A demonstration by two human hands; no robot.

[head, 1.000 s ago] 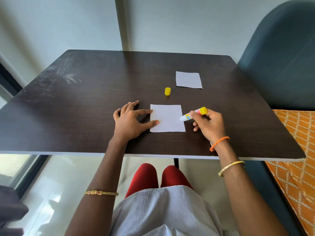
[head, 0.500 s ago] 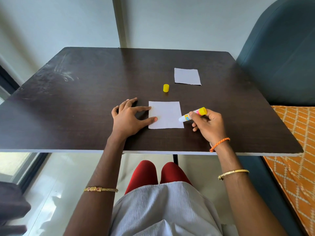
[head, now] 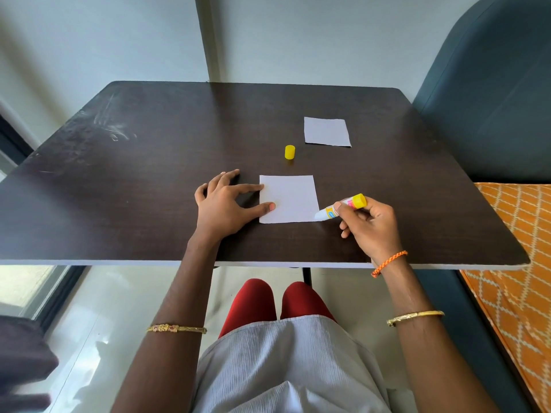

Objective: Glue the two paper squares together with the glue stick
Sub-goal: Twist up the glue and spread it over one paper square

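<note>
A white paper square point(head: 290, 198) lies flat near the front of the dark table point(head: 149, 180). My left hand point(head: 226, 204) rests spread beside it, thumb and forefinger pressing its left edge. My right hand point(head: 369, 225) grips the uncapped glue stick point(head: 340, 207), which has a yellow base; its white tip touches the paper's lower right corner. The second paper square point(head: 326, 131) lies farther back on the right. The yellow cap point(head: 289, 152) stands upright between the two squares.
A dark blue chair back point(head: 489, 99) rises at the table's right side, with an orange patterned cushion point(head: 518, 248) below it. The wall stands just behind the table. The table's front edge runs close to my wrists.
The glue tip has slid down the paper's right edge to its lower right corner. My left hand still holds the paper. The view has shifted slightly.
</note>
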